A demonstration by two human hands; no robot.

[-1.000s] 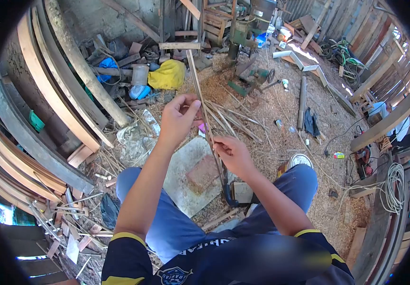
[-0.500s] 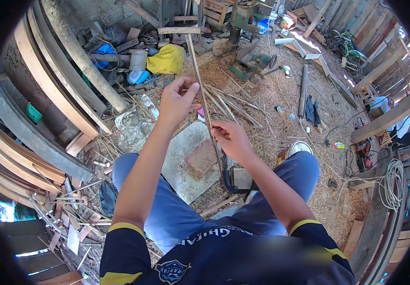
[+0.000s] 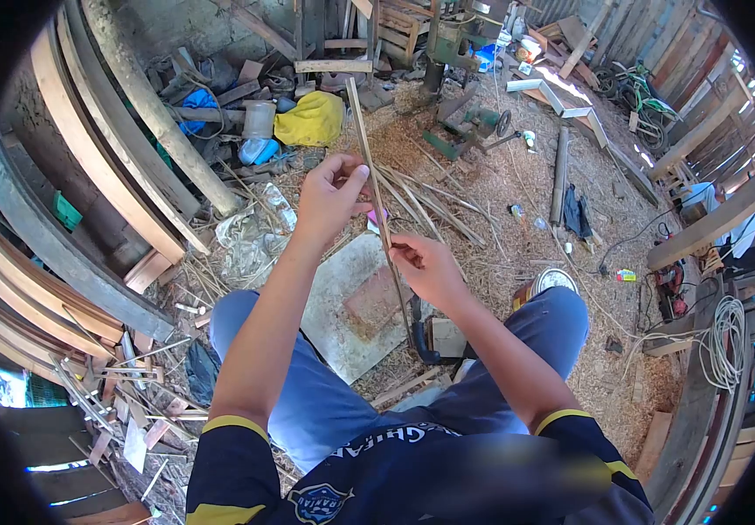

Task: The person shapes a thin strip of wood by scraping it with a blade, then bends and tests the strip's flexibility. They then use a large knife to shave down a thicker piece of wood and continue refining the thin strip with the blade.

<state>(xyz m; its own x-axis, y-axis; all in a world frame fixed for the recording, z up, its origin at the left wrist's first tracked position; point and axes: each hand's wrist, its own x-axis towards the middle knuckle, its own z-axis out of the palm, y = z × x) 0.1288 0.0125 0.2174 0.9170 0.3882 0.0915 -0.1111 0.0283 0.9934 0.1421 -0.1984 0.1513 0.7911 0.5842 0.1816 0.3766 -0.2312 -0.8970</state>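
Note:
A long thin wooden strip (image 3: 361, 131) slants up and away in front of me, its lower end between my knees. My left hand (image 3: 329, 197) pinches it near the middle between thumb and fingers. Lower down, the fingertips of my right hand (image 3: 430, 269) are closed on the same strip. Beneath the hands lies a pale flat board (image 3: 329, 302) with a reddish-brown slab (image 3: 379, 302) on top. A black curved handle-like piece (image 3: 421, 341) rests by the strip's lower end, beside a small block (image 3: 447, 337).
More thin strips (image 3: 439, 206) lie on the shaving-covered ground ahead. A round tin (image 3: 554, 282) stands by my right knee. Long curved planks (image 3: 97, 149) lean at the left. Beyond are a yellow cloth (image 3: 310, 119) and a green machine (image 3: 461, 131); coiled cable (image 3: 726, 341) hangs at the right.
The view has tilted slightly, so the background sits a little lower. The strip's far end has dropped slightly, and both hands keep their grip on it.

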